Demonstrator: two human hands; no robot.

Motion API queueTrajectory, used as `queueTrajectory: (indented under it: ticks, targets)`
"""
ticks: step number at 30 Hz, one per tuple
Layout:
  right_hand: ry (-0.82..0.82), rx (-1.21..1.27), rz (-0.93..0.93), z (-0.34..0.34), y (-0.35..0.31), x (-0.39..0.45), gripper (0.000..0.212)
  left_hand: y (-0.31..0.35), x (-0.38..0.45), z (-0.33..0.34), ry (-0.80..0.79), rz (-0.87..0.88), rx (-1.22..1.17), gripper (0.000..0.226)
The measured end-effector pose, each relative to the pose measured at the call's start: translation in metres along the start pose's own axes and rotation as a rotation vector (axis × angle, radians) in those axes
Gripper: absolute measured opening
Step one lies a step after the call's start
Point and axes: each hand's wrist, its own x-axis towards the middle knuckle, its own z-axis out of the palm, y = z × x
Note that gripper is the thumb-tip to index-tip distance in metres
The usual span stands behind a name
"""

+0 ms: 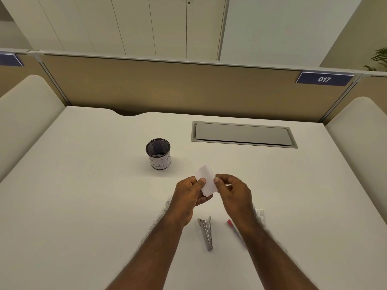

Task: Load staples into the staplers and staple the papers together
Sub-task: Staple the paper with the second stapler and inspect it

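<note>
- left hand [189, 194]: bare, no glove, no ring to be seen, short plain thumbnail.
- right hand [233, 192]: bare as well, no ring or glove, short unpainted nail on the thumb.
- left forearm [150, 250]: no sleeve, no watch or band at the wrist, dark hair thick along the edge toward 9 o'clock.
- right forearm [272, 254]: uncovered to the frame edge at 5 o'clock, wrist unadorned, finer hair along its outer edge.
</note>
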Motion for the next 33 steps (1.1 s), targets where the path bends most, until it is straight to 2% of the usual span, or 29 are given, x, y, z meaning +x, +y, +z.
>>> queueTrajectory:
  ticks: [5,13,21,33]
  targets:
    - [-0.095,0.085,0.092,-0.008,-0.002,0.008,0.006,-0.001,0.0,-0.001,-0.027,0.0,0.03,0.016]
    - [-0.125,0.188,0.168,-0.012,-0.005,0.006,0.012,-0.002,0.0,-0.002,-0.041,-0.004,0.037,0.016]
    - [-0.118,0.278,0.239,-0.017,-0.008,0.006,0.005,0.001,0.0,0.0,-0.059,-0.02,0.041,0.018]
    - [-0.127,0.324,0.249,-0.019,-0.011,0.001,0.01,0.001,-0.003,0.0,-0.078,-0.027,0.011,0.024]
